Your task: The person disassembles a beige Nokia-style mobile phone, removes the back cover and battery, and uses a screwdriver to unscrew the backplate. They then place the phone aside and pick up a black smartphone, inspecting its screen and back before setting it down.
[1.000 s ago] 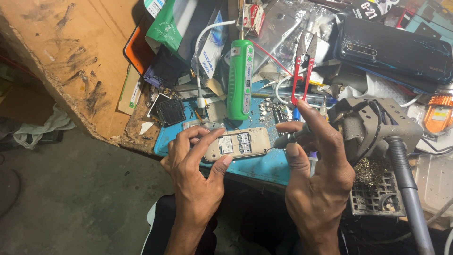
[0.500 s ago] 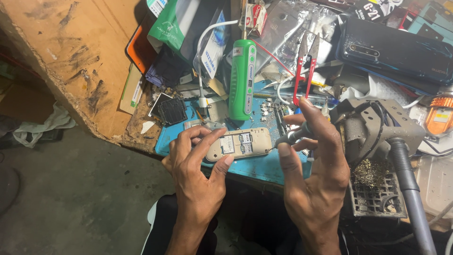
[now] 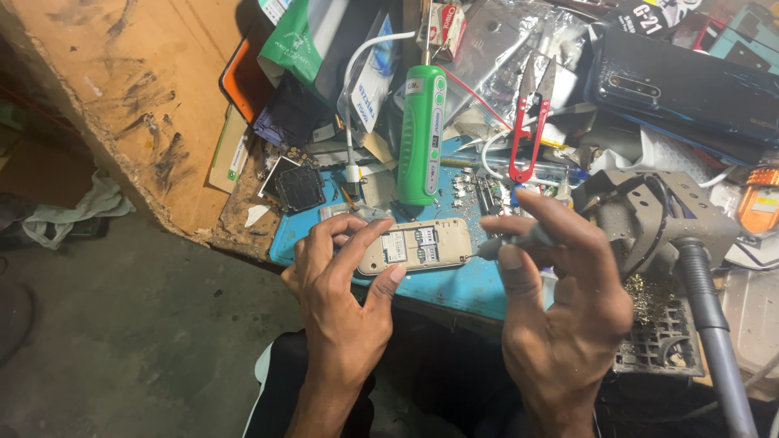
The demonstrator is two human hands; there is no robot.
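- Phone [image 3: 418,246]: small beige handset, back cover off, card slots and metal plates exposed. Lies flat, long axis left-right, above the blue mat on the desk.
- Screwdriver [image 3: 519,241]: thin, dark grey handle, nearly level, tip touching the phone's right end.

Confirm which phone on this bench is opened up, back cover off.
The beige phone pinched in the left hand over the blue mat: its card slots show. The dark phone at the bench's back right is closed.

Left-hand fingers [image 3: 357,243] cover the near end of the opened phone [image 3: 422,246]; right-hand fingers [image 3: 552,223] hide most of the slim tool [image 3: 487,249]; its tip is too small to tell.
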